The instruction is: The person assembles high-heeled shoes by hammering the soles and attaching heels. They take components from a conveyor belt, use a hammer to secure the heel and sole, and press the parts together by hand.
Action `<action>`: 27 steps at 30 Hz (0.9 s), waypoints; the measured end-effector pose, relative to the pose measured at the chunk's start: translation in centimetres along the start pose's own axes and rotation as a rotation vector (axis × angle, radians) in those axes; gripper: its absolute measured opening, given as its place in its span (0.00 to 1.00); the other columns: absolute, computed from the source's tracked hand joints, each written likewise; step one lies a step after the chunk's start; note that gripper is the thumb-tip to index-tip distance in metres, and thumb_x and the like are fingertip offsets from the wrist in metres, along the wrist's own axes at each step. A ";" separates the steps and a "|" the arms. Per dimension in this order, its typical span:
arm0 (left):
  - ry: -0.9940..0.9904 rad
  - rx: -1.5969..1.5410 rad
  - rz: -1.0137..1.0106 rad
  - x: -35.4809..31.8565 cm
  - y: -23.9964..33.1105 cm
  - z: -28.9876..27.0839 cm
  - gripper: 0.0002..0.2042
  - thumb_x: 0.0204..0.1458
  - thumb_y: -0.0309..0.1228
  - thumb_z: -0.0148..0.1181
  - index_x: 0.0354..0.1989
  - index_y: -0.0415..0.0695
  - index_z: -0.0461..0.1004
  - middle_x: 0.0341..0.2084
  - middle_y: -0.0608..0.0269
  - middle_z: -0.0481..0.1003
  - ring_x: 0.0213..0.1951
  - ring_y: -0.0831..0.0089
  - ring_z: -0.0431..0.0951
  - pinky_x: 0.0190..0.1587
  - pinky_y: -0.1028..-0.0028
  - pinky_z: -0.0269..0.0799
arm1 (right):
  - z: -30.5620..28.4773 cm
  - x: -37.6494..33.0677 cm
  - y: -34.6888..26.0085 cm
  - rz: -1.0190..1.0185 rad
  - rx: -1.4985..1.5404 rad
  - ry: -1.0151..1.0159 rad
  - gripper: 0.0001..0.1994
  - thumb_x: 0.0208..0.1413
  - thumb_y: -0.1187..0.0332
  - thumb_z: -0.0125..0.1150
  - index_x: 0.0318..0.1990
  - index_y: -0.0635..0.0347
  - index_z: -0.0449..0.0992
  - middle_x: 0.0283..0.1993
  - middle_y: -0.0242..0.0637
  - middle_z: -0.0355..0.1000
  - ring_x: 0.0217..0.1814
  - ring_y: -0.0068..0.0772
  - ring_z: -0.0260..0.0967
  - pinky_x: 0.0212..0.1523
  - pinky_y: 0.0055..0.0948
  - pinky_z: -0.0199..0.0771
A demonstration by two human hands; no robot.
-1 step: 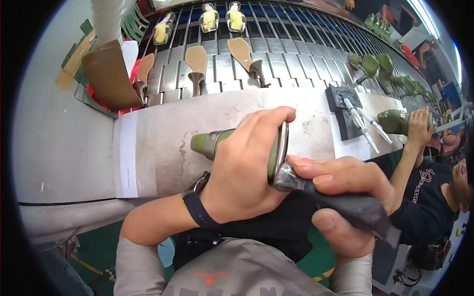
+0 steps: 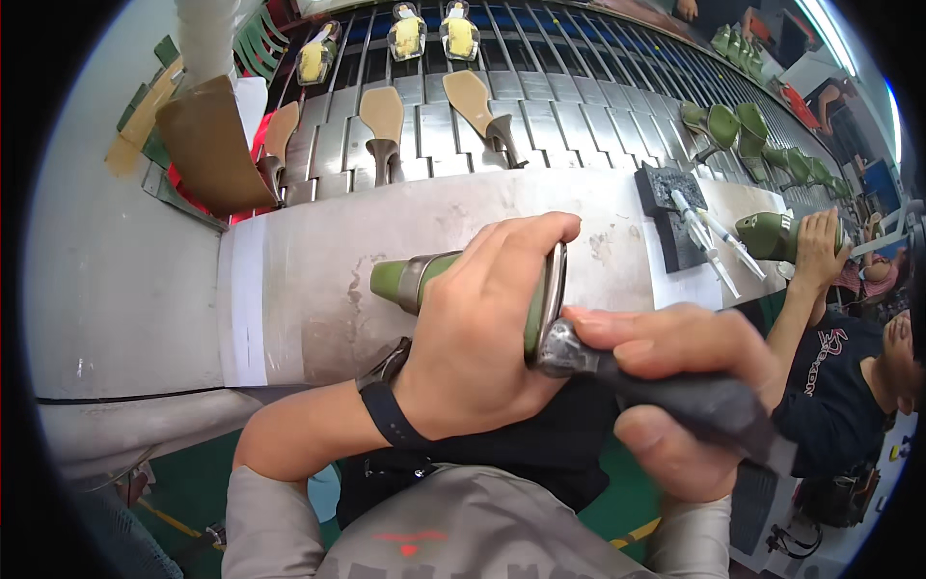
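Note:
My left hand grips an olive-green shoe lying sideways over the grey metal workbench, its narrow end sticking out to the left. A black band sits on that wrist. My right hand is closed around the dark handle of a metal-headed tool. The tool's head rests against the shoe's pale sole edge by my left fingers.
Behind the bench runs a slatted metal conveyor carrying tan heeled soles and green shoe parts. A brown leather piece leans at the left. A black pad with brushes lies at the right, where a co-worker's hand holds another green shoe.

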State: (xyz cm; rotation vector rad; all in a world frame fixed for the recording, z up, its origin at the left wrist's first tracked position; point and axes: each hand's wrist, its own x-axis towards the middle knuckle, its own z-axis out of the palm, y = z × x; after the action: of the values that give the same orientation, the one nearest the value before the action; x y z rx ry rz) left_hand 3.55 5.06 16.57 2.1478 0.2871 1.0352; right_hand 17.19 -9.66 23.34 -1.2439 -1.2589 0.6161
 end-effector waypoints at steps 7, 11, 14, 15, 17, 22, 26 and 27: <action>0.019 0.013 0.161 -2.1 0.3 0.8 0.41 0.39 0.18 0.66 0.69 0.28 0.61 0.57 0.35 0.77 0.56 0.40 0.81 0.61 0.53 0.76 | -0.5 3.1 -2.0 0.314 -0.077 0.108 0.25 0.47 0.54 0.75 0.39 0.71 0.76 0.42 0.58 0.83 0.48 0.44 0.84 0.58 0.37 0.82; 0.013 0.006 0.244 -5.6 -0.5 0.6 0.46 0.51 0.25 0.68 0.75 0.23 0.47 0.57 0.20 0.73 0.57 0.33 0.81 0.62 0.46 0.76 | 0.5 2.5 -1.0 0.424 0.127 0.042 0.26 0.48 0.55 0.76 0.40 0.72 0.76 0.44 0.60 0.83 0.49 0.46 0.84 0.60 0.39 0.82; 0.225 0.194 0.335 -9.7 -2.0 1.8 0.45 0.58 0.43 0.72 0.78 0.37 0.53 0.67 0.27 0.68 0.66 0.35 0.74 0.69 0.35 0.62 | 1.2 -1.3 3.2 0.290 0.187 -0.195 0.14 0.58 0.75 0.69 0.49 0.73 0.79 0.54 0.57 0.83 0.58 0.40 0.82 0.62 0.37 0.80; 0.189 0.298 0.265 -11.2 -2.4 1.5 0.50 0.60 0.56 0.67 0.80 0.42 0.46 0.70 0.24 0.64 0.69 0.33 0.71 0.71 0.29 0.53 | 1.4 -2.8 4.2 0.308 0.197 -0.195 0.14 0.58 0.75 0.69 0.49 0.73 0.79 0.54 0.57 0.83 0.58 0.40 0.82 0.62 0.37 0.80; 0.076 0.430 0.187 -13.2 -4.1 0.6 0.55 0.56 0.61 0.68 0.80 0.39 0.45 0.71 0.24 0.60 0.70 0.32 0.68 0.72 0.28 0.48 | 2.2 -5.4 6.3 0.363 0.418 0.062 0.15 0.59 0.74 0.68 0.50 0.74 0.78 0.54 0.60 0.82 0.58 0.42 0.82 0.62 0.39 0.79; 0.178 0.631 0.140 -14.8 -7.3 2.1 0.35 0.66 0.57 0.57 0.73 0.46 0.62 0.68 0.42 0.70 0.69 0.46 0.73 0.73 0.33 0.52 | 3.3 -7.0 10.7 0.491 0.429 0.145 0.15 0.59 0.73 0.68 0.50 0.74 0.79 0.54 0.59 0.83 0.55 0.39 0.82 0.60 0.35 0.80; 0.181 0.667 0.134 -15.2 -7.8 2.6 0.32 0.67 0.55 0.58 0.71 0.47 0.64 0.67 0.44 0.72 0.68 0.48 0.74 0.74 0.34 0.53 | 2.5 -6.3 10.1 0.531 0.288 -0.004 0.15 0.57 0.75 0.72 0.50 0.73 0.79 0.53 0.56 0.83 0.54 0.35 0.83 0.59 0.32 0.80; 0.195 0.673 0.125 -15.3 -7.7 2.7 0.31 0.68 0.55 0.58 0.70 0.47 0.64 0.67 0.44 0.72 0.68 0.48 0.74 0.73 0.34 0.54 | 2.4 -5.8 10.1 0.491 0.274 -0.006 0.15 0.57 0.75 0.72 0.50 0.73 0.79 0.53 0.57 0.83 0.54 0.35 0.82 0.59 0.32 0.80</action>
State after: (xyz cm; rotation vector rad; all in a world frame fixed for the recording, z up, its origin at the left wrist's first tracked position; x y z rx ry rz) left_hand -3.58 1.86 1.02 2.6808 0.6804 1.3627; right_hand 16.09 -11.12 11.63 -1.3216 -0.8346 1.1069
